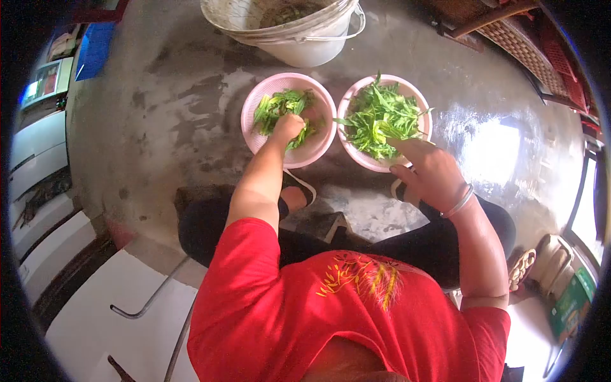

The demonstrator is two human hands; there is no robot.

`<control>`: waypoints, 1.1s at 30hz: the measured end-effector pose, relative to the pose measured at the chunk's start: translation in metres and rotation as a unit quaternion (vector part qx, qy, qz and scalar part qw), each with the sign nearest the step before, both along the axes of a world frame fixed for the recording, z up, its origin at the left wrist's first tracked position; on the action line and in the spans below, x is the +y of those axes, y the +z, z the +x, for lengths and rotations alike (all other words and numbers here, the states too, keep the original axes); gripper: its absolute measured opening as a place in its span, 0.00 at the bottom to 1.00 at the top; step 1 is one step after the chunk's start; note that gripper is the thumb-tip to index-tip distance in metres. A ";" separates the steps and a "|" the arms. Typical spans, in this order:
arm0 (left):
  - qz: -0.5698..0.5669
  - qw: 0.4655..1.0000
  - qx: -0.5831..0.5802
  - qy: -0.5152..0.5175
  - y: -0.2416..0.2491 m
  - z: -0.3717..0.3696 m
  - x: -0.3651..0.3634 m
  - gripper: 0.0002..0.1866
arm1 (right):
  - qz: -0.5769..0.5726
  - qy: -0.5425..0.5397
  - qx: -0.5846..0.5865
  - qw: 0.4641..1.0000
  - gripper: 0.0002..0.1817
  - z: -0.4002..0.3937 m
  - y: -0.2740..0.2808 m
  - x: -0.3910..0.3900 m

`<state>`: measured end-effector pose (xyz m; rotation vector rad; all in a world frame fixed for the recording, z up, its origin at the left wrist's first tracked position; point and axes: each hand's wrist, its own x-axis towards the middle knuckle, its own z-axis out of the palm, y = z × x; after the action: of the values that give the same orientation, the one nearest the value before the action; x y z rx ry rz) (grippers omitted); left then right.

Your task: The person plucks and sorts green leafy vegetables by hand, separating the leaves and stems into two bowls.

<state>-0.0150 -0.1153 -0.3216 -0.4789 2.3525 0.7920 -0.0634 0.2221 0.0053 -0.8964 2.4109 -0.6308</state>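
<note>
Two pink plastic baskets stand side by side on the floor before me. In the left basket [250, 114] lies a smaller heap of leafy greens [270, 109]. My left hand [291, 127] reaches down into that heap, its fingers curled round some greens and mostly out of sight. The right basket [366, 160] is piled with a fuller heap of leafy greens [385, 111]. At its near right rim is my right hand [433, 169], thumb and fingers apart, fingertips by the leaves. A bracelet circles the right wrist.
Behind the baskets stands a large white bucket [312, 51] with a wire handle. My feet are close to the baskets' near side. Woven furniture [515, 44] stands at the upper right, and a bent metal rod [149, 296] is at the lower left.
</note>
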 end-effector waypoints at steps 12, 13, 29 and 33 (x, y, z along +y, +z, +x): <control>-0.123 0.986 0.107 0.035 0.020 0.013 0.034 0.16 | -0.010 0.030 0.018 0.999 0.21 0.003 0.002 -0.002; -0.094 0.986 0.132 0.045 0.028 0.012 0.030 0.15 | 0.001 0.034 0.017 0.999 0.21 0.003 0.004 -0.003; 0.392 0.906 0.125 0.104 0.298 -0.001 0.069 0.14 | -0.058 0.039 0.094 0.993 0.18 0.011 -0.001 -0.008; 0.502 0.826 0.154 0.203 0.333 0.021 0.097 0.14 | -0.086 0.033 0.060 0.994 0.19 0.016 -0.005 -0.008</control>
<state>0.0063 -0.0185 0.0111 -0.3812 1.7107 2.2539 -0.0471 0.2136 -0.0002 -1.1084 2.4481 -0.7893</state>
